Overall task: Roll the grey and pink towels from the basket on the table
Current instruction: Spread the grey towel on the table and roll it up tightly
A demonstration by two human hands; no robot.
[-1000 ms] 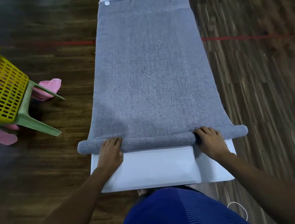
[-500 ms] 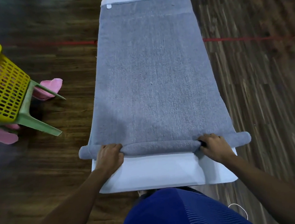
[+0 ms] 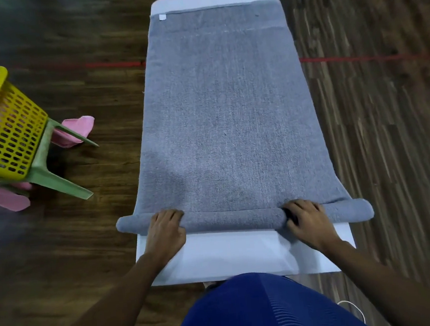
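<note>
A grey towel (image 3: 227, 125) lies flat along the narrow white table (image 3: 227, 255), covering most of it. Its near end is wound into a thin roll (image 3: 233, 219) that spans the table's width and sticks out past both sides. My left hand (image 3: 165, 231) grips the roll near its left end, fingers curled over the top. My right hand (image 3: 308, 222) grips it near the right end the same way. Pink towels (image 3: 74, 132) hang out of the yellow basket (image 3: 4, 129) at the left.
The yellow basket rests on a green plastic stool (image 3: 51, 174) on the dark wooden floor, left of the table. A red line (image 3: 355, 58) crosses the floor behind. My blue-clad torso (image 3: 268, 309) is against the table's near edge. A white cord (image 3: 354, 309) lies at lower right.
The roll has grown slightly thicker as both hands turned it away from me. The towel's far edge has slid toward me, baring a strip of white table at the far end.
</note>
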